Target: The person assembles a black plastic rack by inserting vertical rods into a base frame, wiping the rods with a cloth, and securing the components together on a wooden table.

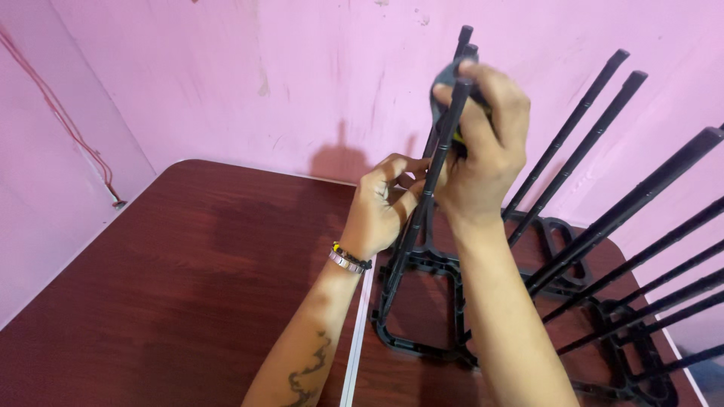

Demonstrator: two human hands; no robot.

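Observation:
A black plastic rack frame [422, 301] with a square base stands on the dark wooden table [188, 279], several thin black rods rising from it. My left hand [385, 203] pinches the rods at mid height. My right hand [483, 143] is closed around the rods near their tops [465, 38], with a small dark piece under its fingers that I cannot make out clearly.
More black rack frames [626, 332] with long slanted rods [603, 218] lie at the right of the table. A pink wall [226, 75] stands close behind. A white seam [358, 332] splits the tabletop. A red cord [75, 136] hangs on the left wall.

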